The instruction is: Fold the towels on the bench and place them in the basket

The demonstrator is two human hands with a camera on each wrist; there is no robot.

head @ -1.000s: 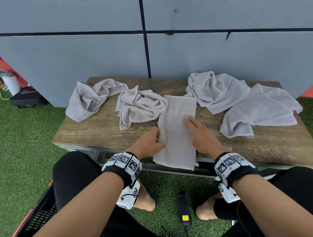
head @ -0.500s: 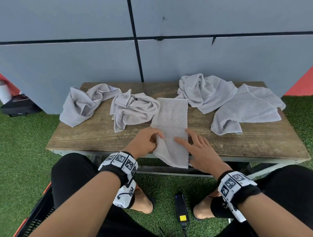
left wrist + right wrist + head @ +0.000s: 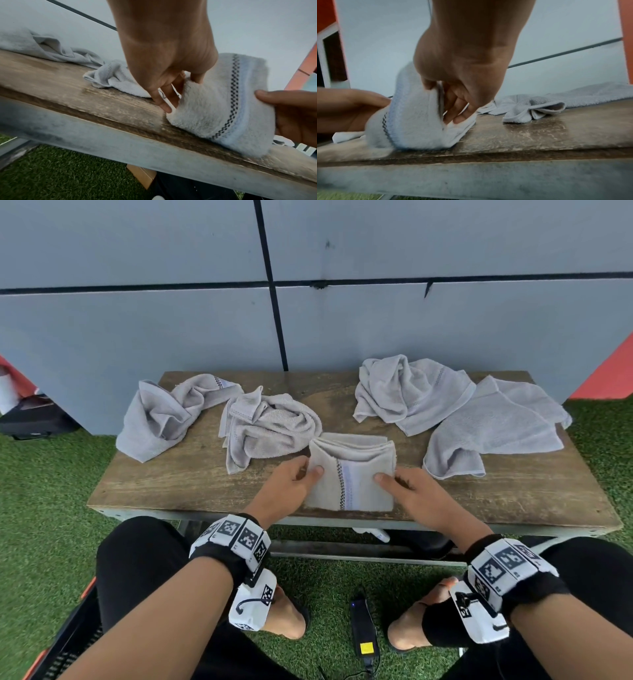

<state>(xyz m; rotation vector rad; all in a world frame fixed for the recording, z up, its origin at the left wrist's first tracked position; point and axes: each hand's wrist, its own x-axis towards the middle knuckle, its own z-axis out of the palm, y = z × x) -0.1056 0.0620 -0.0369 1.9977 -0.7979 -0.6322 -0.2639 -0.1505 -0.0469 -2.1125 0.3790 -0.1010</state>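
Pinching folded pale grey terry towel [image 3: 351, 474] at table's [image 3: 178, 484] near edge: my left hand [image 3: 287, 491] grips left side, right hand [image 3: 416, 496] right side.

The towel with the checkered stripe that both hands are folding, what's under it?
Under the striped towel lie its own folded layers and the wooden bench. The fingers of the left hand and of the right hand reach beneath the raised flap. The wood directly below is covered.

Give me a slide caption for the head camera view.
Both hands, left hand and right hand, pinch a half-folded towel on the bench.
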